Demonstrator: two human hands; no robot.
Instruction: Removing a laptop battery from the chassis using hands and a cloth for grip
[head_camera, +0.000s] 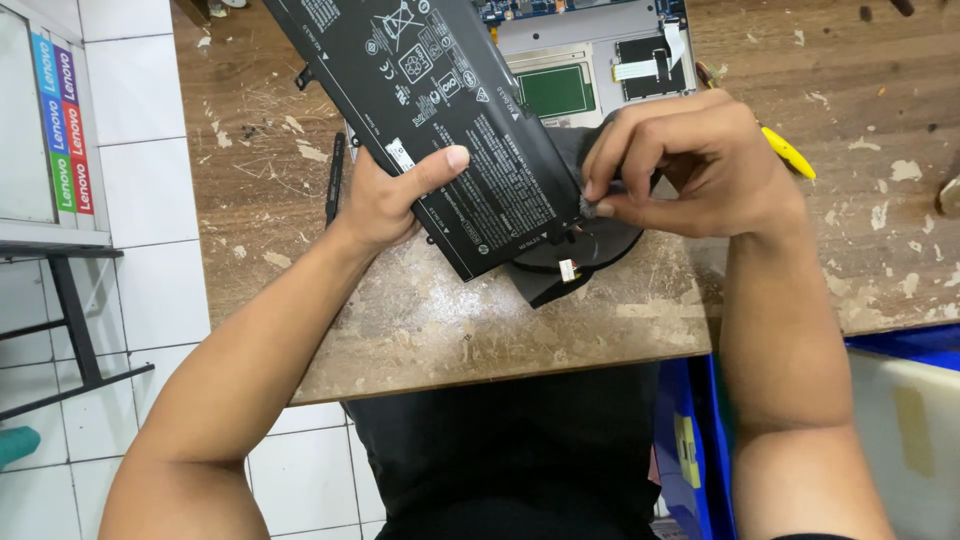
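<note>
Two hands shared one flat black battery pack (440, 110), which lay tilted across the middle of the worn wooden tabletop (440, 320), its long body running from the far edge down toward you. Your left hand (385, 200) gripped its near left edge, thumb pressed flat on the labelled face and fingers hidden underneath. Your right hand (690, 165) was pinched shut at the pack's near right corner, thumb and fingertips closed on something small and dark there; you could not tell from this view exactly what it was. Just below that corner, a black cooling fan (585, 250) with a small white connector lay on the tabletop, partly under the pack. Behind your right hand, an opened laptop chassis (600, 60) sat at the far edge, green board and ribbon cables showing. A yellow-handled tool (790, 155) poked out beyond your right wrist, and a slim black tool (334, 180) lay just left of your left hand.
</note>
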